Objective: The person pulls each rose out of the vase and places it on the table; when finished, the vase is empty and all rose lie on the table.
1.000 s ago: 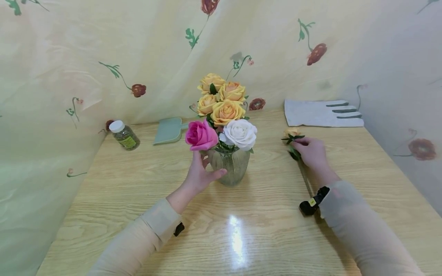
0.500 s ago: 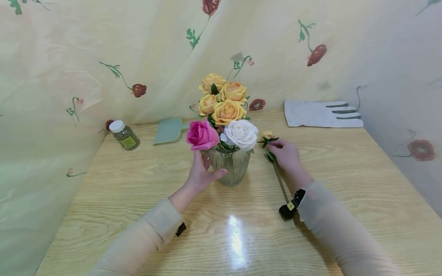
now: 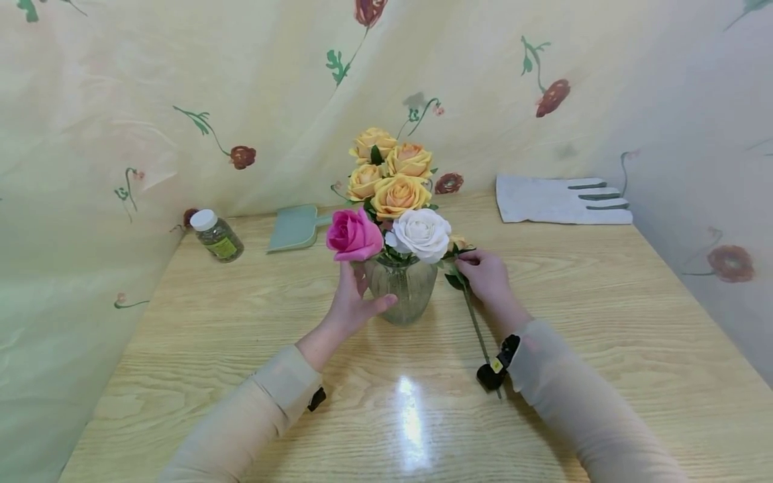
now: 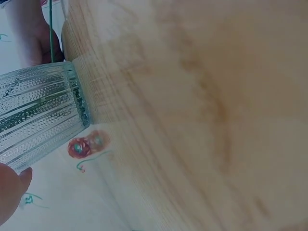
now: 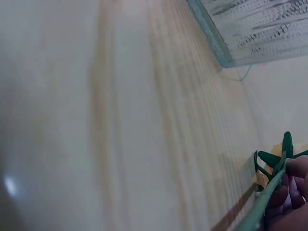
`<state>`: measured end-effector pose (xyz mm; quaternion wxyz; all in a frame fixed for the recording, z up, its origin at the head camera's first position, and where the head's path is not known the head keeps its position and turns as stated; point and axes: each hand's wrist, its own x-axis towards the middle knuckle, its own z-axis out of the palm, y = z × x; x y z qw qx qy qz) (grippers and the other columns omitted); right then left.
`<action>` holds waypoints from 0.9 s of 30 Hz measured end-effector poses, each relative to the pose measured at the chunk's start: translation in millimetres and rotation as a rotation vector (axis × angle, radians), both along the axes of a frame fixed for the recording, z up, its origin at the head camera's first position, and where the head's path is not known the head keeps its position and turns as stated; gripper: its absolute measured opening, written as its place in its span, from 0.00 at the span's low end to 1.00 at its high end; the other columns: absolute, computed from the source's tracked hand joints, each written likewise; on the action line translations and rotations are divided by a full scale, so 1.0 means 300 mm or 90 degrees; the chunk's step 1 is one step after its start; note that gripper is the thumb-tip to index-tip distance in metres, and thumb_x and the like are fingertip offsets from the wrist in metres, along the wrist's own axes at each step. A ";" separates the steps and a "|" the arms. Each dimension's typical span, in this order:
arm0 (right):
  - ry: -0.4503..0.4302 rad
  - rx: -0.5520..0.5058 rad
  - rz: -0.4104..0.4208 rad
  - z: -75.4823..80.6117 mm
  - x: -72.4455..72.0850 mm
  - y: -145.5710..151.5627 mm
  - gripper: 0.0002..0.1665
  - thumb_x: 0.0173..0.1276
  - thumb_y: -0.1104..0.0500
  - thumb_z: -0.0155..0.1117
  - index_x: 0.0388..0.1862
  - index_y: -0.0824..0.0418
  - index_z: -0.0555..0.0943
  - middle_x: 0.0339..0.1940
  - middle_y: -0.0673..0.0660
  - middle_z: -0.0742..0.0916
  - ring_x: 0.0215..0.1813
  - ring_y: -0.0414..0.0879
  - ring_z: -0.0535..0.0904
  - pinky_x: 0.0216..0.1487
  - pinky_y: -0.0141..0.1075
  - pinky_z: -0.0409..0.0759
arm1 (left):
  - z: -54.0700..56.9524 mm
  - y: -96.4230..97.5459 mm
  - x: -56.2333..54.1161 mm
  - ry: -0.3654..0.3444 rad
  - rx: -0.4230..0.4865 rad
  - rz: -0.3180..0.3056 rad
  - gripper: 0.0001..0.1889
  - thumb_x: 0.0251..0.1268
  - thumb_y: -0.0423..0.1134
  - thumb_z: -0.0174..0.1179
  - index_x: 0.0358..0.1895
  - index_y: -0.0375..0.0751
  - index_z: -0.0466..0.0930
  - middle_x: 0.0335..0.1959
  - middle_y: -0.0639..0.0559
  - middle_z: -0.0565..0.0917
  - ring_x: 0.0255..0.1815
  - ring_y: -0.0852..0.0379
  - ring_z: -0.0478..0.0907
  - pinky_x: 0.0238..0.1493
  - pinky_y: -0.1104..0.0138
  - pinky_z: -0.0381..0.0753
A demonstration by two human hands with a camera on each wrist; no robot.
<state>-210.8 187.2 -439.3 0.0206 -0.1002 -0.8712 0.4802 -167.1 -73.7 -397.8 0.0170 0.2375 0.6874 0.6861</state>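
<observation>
While our L hand [image 3: 350,305] grips the vase [image 3: 410,295] w/ thumb [image 3: 385,304] in front, our R hand [image 3: 488,278] pinches a yellow rose [image 3: 460,243] by its stem [image 3: 475,323], just R of vase; dustpan [image 3: 292,229] lies L & behind, glove [image 3: 543,201] R & behind.

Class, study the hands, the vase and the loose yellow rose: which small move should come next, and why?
Probably the right hand should raise the loose yellow rose above the vase, so its stem could go in: it pinches the rose beside the vase, the stem is outside, and the left hand holds the vase, where other roses stand.
</observation>
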 end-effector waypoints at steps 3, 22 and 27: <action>0.016 0.027 0.004 -0.004 0.002 -0.009 0.15 0.67 0.58 0.59 0.46 0.67 0.80 0.42 0.63 0.84 0.43 0.51 0.78 0.41 0.35 0.75 | 0.000 -0.004 -0.005 0.000 -0.002 -0.010 0.68 0.39 0.64 0.69 0.72 0.39 0.25 0.74 0.39 0.35 0.73 0.41 0.39 0.68 0.46 0.49; 0.057 0.013 0.027 0.032 0.034 -0.024 0.16 0.67 0.54 0.59 0.44 0.66 0.80 0.40 0.61 0.83 0.41 0.50 0.75 0.38 0.35 0.73 | 0.001 -0.009 -0.005 0.006 -0.011 -0.007 0.66 0.40 0.65 0.67 0.73 0.46 0.27 0.74 0.44 0.38 0.73 0.44 0.43 0.68 0.52 0.54; 0.066 0.006 0.024 0.080 0.048 -0.019 0.17 0.67 0.53 0.59 0.47 0.64 0.80 0.41 0.60 0.83 0.41 0.49 0.75 0.38 0.36 0.74 | 0.001 -0.012 -0.005 0.018 -0.013 -0.012 0.64 0.42 0.64 0.67 0.73 0.47 0.27 0.74 0.45 0.38 0.73 0.44 0.44 0.68 0.52 0.55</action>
